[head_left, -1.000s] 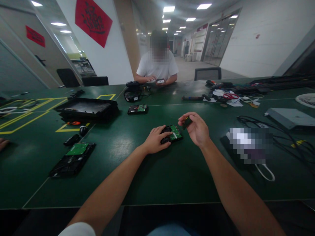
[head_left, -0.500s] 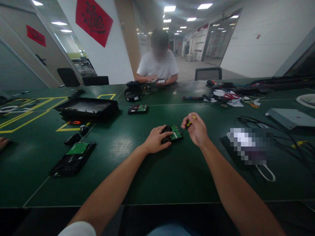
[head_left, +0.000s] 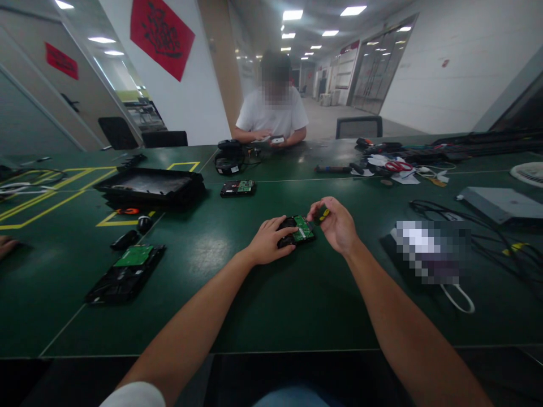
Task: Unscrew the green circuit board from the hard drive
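The left hand [head_left: 271, 242] is laid over the drive [head_left: 303, 230], with its fingers spread on it and not curled in a fist; this hand covers the left part of the drive, so only the green board on the right part is seen well. The drive is flat on the green table [head_left: 254, 305], between the two hands. The right hand [head_left: 339, 229] is just beside it, with fingers bent around a small tool [head_left: 325, 213]. Of this tool I can see yellow and dark parts; the rest is hidden by the fingers, and I cannot tell if its tip touches the drive.

Another drive [head_left: 237, 188] lies farther away, and a larger black unit [head_left: 126, 274] is at the left. Behind this unit is a black tray [head_left: 150, 186]. At the right, one object [head_left: 428, 251] is covered by blurred blocks. At the left edge, another person's hand [head_left: 6, 246] is cut off.
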Motion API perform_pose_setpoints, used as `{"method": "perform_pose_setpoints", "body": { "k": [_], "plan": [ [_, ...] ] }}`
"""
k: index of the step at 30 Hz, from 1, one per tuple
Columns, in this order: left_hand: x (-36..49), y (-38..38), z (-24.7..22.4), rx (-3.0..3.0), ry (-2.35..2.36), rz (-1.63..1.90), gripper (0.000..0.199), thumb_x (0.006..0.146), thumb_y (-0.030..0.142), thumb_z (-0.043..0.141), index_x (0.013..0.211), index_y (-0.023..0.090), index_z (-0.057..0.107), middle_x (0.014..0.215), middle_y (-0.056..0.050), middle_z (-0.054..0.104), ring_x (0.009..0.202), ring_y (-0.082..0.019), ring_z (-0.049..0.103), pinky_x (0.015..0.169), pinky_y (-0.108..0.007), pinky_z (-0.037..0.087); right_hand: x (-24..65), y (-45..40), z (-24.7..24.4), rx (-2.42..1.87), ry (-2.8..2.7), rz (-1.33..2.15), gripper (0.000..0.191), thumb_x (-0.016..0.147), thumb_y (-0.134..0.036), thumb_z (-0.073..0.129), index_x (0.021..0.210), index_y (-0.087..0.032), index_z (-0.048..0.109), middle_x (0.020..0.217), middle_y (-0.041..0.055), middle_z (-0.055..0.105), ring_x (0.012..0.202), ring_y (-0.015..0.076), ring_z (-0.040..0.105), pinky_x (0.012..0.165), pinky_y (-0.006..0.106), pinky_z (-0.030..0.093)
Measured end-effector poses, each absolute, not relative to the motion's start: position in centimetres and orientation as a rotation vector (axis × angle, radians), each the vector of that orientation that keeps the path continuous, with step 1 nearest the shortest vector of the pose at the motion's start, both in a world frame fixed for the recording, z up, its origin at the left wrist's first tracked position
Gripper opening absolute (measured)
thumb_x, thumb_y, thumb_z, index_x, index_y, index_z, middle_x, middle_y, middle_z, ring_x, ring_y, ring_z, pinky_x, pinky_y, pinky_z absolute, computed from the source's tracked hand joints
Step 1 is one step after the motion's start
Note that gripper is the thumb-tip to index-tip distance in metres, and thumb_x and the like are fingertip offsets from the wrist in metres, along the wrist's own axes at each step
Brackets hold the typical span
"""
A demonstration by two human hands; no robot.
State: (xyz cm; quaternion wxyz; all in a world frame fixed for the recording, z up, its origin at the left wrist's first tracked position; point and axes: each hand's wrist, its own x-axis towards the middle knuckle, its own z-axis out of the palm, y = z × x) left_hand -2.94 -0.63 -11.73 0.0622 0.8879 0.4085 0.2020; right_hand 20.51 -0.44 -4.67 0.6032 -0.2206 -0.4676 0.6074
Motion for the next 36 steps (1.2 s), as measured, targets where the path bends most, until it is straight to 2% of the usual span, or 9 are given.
{"method": "perform_pose_setpoints", "body": {
  "k": [3, 6, 9, 12, 15, 20, 25, 31, 36],
  "plan": [
    [-2.92, -0.56, -11.77, 2.690, 1.235, 0.611, 0.059, 0.095, 0.051, 0.071, 0.150, 0.033, 0.059, 0.167, -0.013, 0.037, 0.151, -0.039, 0.039, 0.120, -0.058, 0.034, 20.46, -0.55, -4.64, -0.505, -1.097, 1.442, 0.015, 0.091, -0.041, 0.067, 0.094, -0.026, 0.063, 0.075, -0.0022, 0.063, 0.063, 0.0153, 0.058, 0.065, 0.031, 0.046],
    [-2.88, -0.50, -11.86, 2.693, 1.244, 0.608, 0.060, 0.094, 0.051, 0.071, 0.150, 0.033, 0.059, 0.167, -0.013, 0.038, 0.150, -0.038, 0.040, 0.120, -0.058, 0.034, 20.46, -0.58, -4.60, -0.507, -1.133, 1.424, 0.020, 0.091, -0.041, 0.066, 0.101, -0.024, 0.070, 0.076, -0.0015, 0.061, 0.064, 0.0141, 0.056, 0.063, 0.029, 0.043],
    [-2.89, -0.48, -11.92, 2.686, 1.250, 0.605, 0.060, 0.094, 0.050, 0.072, 0.150, 0.034, 0.059, 0.167, -0.012, 0.038, 0.151, -0.038, 0.039, 0.121, -0.058, 0.033, 20.48, -0.58, -4.58, -0.514, -1.159, 1.390, 0.020, 0.091, -0.040, 0.067, 0.091, -0.021, 0.073, 0.076, 0.0004, 0.060, 0.069, 0.0149, 0.057, 0.068, 0.030, 0.046],
    [-2.93, -0.52, -11.88, 2.684, 1.249, 0.604, 0.059, 0.095, 0.051, 0.071, 0.150, 0.035, 0.059, 0.167, -0.011, 0.038, 0.151, -0.038, 0.039, 0.121, -0.058, 0.033, 20.49, -0.61, -4.56, -0.480, -1.135, 1.401, 0.018, 0.090, -0.037, 0.068, 0.081, -0.022, 0.069, 0.080, 0.0009, 0.061, 0.075, 0.0166, 0.061, 0.076, 0.033, 0.049],
    [-2.96, -0.60, -11.76, 2.685, 1.246, 0.605, 0.060, 0.095, 0.052, 0.070, 0.151, 0.034, 0.058, 0.167, -0.012, 0.037, 0.151, -0.038, 0.038, 0.121, -0.058, 0.033, 20.51, -0.68, -4.52, -0.462, -1.111, 1.451, 0.020, 0.091, -0.039, 0.067, 0.080, -0.023, 0.065, 0.082, 0.0014, 0.063, 0.079, 0.0184, 0.063, 0.081, 0.035, 0.050],
    [-2.95, -0.65, -11.66, 2.679, 1.238, 0.602, 0.060, 0.095, 0.051, 0.070, 0.151, 0.033, 0.059, 0.168, -0.013, 0.036, 0.150, -0.039, 0.039, 0.121, -0.058, 0.033, 20.51, -0.68, -4.51, -0.505, -1.104, 1.462, 0.025, 0.095, -0.047, 0.063, 0.087, -0.024, 0.069, 0.066, -0.0020, 0.053, 0.065, 0.0157, 0.054, 0.071, 0.032, 0.046],
    [-2.94, -0.55, -11.78, 2.668, 1.256, 0.598, 0.060, 0.094, 0.052, 0.071, 0.150, 0.035, 0.058, 0.168, -0.011, 0.036, 0.151, -0.038, 0.038, 0.121, -0.059, 0.033, 20.53, -0.47, -4.54, -0.542, -1.119, 1.460, 0.041, 0.096, -0.060, 0.056, 0.084, -0.024, 0.072, 0.068, -0.0005, 0.051, 0.065, 0.0165, 0.052, 0.070, 0.033, 0.047],
    [-2.94, -0.66, -11.58, 2.663, 1.245, 0.601, 0.059, 0.094, 0.051, 0.071, 0.150, 0.035, 0.058, 0.168, -0.010, 0.036, 0.151, -0.038, 0.038, 0.121, -0.058, 0.033, 20.53, -0.39, -4.67, -0.524, -1.099, 1.422, 0.024, 0.089, -0.046, 0.068, 0.081, -0.024, 0.066, 0.078, 0.0004, 0.058, 0.074, 0.0175, 0.059, 0.076, 0.034, 0.050],
    [-2.93, -0.71, -11.60, 2.672, 1.235, 0.603, 0.059, 0.095, 0.050, 0.070, 0.150, 0.034, 0.059, 0.167, -0.011, 0.038, 0.151, -0.037, 0.039, 0.121, -0.058, 0.033, 20.47, -0.57, -4.61, -0.509, -1.095, 1.439, 0.022, 0.088, -0.042, 0.070, 0.081, -0.024, 0.061, 0.080, 0.0001, 0.061, 0.075, 0.0181, 0.061, 0.075, 0.034, 0.049]
  ]
}}
